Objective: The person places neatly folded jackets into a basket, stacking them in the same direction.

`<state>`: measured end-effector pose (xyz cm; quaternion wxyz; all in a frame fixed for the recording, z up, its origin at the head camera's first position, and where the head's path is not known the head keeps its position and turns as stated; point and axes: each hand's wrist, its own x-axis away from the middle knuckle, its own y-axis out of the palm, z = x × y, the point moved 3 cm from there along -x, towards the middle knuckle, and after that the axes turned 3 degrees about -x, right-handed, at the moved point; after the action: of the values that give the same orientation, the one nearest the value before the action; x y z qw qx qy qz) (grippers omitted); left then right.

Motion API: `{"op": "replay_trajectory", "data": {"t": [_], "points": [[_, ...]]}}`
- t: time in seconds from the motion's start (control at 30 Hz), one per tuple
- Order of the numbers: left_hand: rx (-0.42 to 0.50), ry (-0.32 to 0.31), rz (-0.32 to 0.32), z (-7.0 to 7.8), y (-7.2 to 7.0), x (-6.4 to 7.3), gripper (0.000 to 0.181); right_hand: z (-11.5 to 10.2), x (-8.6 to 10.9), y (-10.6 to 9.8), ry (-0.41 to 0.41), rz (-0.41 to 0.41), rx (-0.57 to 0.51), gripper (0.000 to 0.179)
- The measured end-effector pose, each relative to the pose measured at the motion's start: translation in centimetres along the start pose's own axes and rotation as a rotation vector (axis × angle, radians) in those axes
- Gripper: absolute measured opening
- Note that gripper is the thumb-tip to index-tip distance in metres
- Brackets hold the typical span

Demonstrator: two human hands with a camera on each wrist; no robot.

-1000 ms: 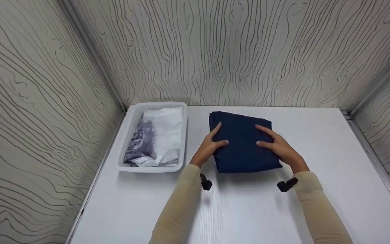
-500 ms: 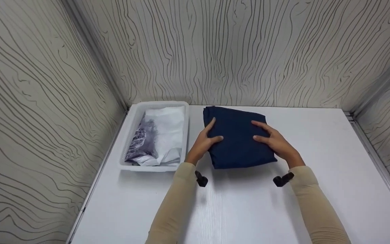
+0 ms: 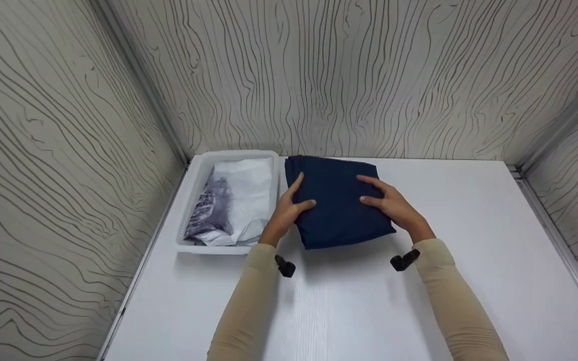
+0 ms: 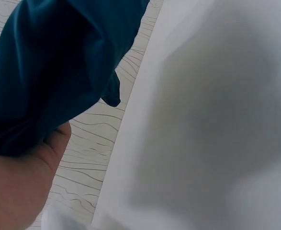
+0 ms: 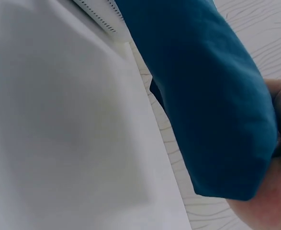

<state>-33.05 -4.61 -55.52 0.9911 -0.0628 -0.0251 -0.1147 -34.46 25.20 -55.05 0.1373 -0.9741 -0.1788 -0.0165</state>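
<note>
A folded dark blue cloth (image 3: 336, 220) is held up off the table between both hands, its shadow lying on the white surface below. My left hand (image 3: 286, 213) grips its left side, thumb and index finger on top and the other fingers hidden underneath. On the opposite side my right hand (image 3: 399, 208) grips it the same way. Both wrist views show the cloth's edge, where the left palm (image 4: 16, 191) and the right palm (image 5: 264, 196) meet it. What kind of cloth item it is cannot be told.
A white plastic basket (image 3: 275, 200) stands at the back left, close to the left hand. Inside lie a white and purple plastic bag (image 3: 246, 188) or wrapping. The white table (image 3: 349, 311) is bordered by patterned walls (image 3: 339, 75) at the back and sides.
Both hands have moved left with the folded cloth, bringing it closer to the basket and a little farther back. Their grip looks the same.
</note>
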Motion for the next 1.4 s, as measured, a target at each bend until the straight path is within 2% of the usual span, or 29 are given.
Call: {"op": "replay_trajectory", "data": {"t": [0.37, 0.67, 0.87, 1.17, 1.4], "points": [[0.019, -0.011, 0.062, 0.6, -2.3, 1.0, 0.089, -2.4, -2.1, 1.4, -0.028, -0.039, 0.031, 0.060], [0.020, -0.003, 0.116, 0.9, -3.5, 2.2, 0.087, -3.9, -3.6, 2.3, -0.046, -0.064, 0.118, 0.059], [0.027, 0.002, 0.152, 0.8, -4.1, 2.7, 0.088, -4.5, -4.9, 3.1, -0.042, -0.083, 0.118, 0.057], [0.036, 0.022, 0.201, 0.6, -5.3, 3.3, 0.089, -5.7, -6.7, 4.3, -0.065, -0.117, 0.128, 0.061], [0.027, 0.047, 0.239, 0.7, -6.5, 4.0, 0.089, -6.4, -7.8, 5.3, -0.046, -0.145, 0.130, 0.068]]}}
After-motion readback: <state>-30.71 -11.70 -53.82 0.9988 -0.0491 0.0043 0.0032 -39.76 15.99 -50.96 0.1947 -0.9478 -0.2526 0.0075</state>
